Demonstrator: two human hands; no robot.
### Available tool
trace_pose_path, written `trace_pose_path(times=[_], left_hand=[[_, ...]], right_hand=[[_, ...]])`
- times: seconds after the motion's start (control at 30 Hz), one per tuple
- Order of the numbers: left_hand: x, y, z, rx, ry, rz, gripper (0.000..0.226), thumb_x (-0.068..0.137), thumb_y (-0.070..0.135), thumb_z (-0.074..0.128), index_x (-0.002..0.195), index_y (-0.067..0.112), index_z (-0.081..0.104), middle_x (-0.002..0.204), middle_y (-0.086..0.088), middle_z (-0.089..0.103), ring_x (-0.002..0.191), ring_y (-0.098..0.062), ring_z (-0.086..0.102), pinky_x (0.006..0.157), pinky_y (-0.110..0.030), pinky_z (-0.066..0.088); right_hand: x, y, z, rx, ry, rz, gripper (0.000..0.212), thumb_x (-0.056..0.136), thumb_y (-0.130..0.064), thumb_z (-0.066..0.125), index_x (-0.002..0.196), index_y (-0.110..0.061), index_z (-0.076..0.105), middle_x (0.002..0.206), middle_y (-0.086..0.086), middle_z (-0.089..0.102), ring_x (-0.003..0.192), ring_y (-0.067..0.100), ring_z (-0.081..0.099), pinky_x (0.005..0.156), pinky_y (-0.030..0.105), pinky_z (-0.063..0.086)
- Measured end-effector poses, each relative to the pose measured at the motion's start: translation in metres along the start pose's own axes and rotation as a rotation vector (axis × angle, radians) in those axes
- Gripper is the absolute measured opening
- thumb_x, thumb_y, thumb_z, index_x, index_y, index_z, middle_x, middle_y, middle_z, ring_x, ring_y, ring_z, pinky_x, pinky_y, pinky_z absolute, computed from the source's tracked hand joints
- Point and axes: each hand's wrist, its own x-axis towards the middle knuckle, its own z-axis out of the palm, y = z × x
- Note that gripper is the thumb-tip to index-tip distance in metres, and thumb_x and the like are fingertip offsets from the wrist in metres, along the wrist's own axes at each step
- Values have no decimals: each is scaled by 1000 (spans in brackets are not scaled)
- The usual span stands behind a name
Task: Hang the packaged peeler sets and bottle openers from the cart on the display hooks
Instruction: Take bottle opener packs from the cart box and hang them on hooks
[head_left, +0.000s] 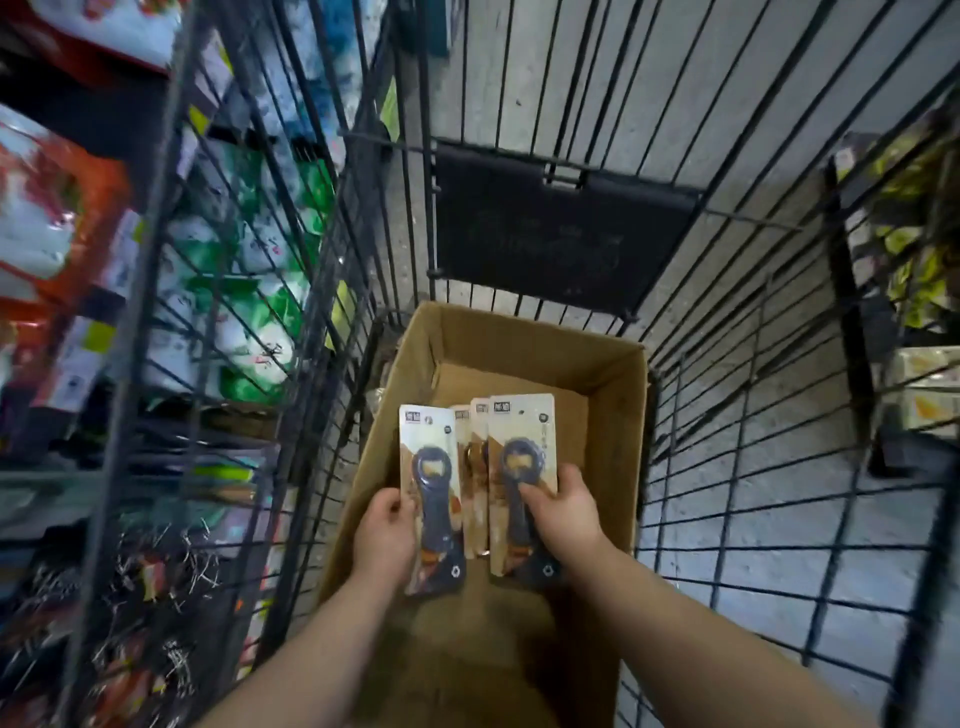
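Pinching with curled fingers (570, 475), left hand (384, 540) holds one bottle opener (430, 467), right hand (566, 517) another.

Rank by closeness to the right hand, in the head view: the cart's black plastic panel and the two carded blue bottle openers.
1. Right carded blue bottle opener, in the right hand.
2. Left carded blue bottle opener, in the left hand.
3. Black plastic panel, cart's far wall.

left grip (384, 540) bare | right grip (563, 512) bare | both forearms (322, 639) bare
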Motion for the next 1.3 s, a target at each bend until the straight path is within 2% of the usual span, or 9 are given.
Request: trace_pose_path(times=[0.17, 0.33, 0.43, 0.63, 0.77, 0.83, 1.07, 1.23, 1.3], left_hand=[[-45, 27, -35, -72, -3, 82, 14, 97, 9, 45, 99, 3, 57, 77, -4, 55, 60, -6, 49, 35, -4, 35], [-99, 73, -78, -188, -33, 148, 17, 99, 16, 43, 93, 5, 55, 63, -7, 52, 35, -6, 51, 28, -13, 34], [-132, 98, -101, -234, -41, 213, 13, 99, 17, 42, 94, 11, 53, 76, -4, 58, 55, -16, 57, 30, -13, 37], [-187, 135, -137, -262, 16, 331, 13, 95, 19, 50, 89, 12, 59, 78, -10, 65, 62, -22, 61, 35, -17, 43], [-221, 150, -156, -349, 37, 376, 9, 92, 15, 57, 88, 8, 61, 89, -21, 67, 80, -36, 66, 67, -49, 54], [-238, 152, -164, -403, 59, 401, 13, 92, 14, 57, 93, 2, 61, 94, -24, 67, 88, -38, 65, 75, -49, 52], [-344, 120, -177, -622, 276, 449, 14, 94, 20, 54, 92, 7, 58, 80, -11, 68, 62, -22, 65, 45, -25, 48], [-425, 82, -181, -705, 441, 443, 17, 95, 17, 52, 89, 2, 58, 81, -17, 68, 69, -32, 67, 61, -43, 53], [-457, 66, -192, -730, 516, 455, 18, 95, 16, 51, 85, 4, 59, 74, -15, 66, 62, -27, 63, 58, -38, 48]], right_hand=[[-57, -34, -13, 33, 33, -69, 25, 90, -18, 58, 110, -26, 46, 100, -1, 63, 90, 17, 65, 78, 39, 57], [-134, -77, -34, 71, 73, -183, 20, 87, -21, 62, 100, -28, 49, 101, 1, 64, 86, 14, 64, 73, 35, 57], [-183, -101, -45, 91, 57, -223, 24, 87, -26, 61, 108, -28, 49, 104, 2, 65, 94, 22, 65, 84, 48, 55], [-257, -147, -59, 121, 4, -350, 18, 89, -23, 60, 104, -26, 51, 102, 3, 64, 91, 21, 66, 80, 46, 57], [-295, -167, -66, 80, -47, -465, 14, 89, -19, 59, 100, -20, 51, 102, 8, 65, 91, 23, 66, 81, 46, 56], [-312, -173, -70, 55, -93, -533, 14, 90, -16, 58, 101, -16, 50, 102, 10, 64, 92, 26, 66, 79, 47, 56], [-370, -164, -101, -44, -302, -718, 22, 86, -20, 63, 105, -21, 52, 100, 2, 63, 90, 19, 64, 75, 40, 57], [-418, -150, -106, -118, -418, -827, 22, 84, -18, 63, 103, -18, 54, 100, 6, 64, 91, 22, 63, 85, 47, 53], [-441, -147, -97, -149, -490, -879, 21, 84, -18, 63, 104, -18, 55, 100, 5, 64, 91, 21, 63, 84, 44, 53]])
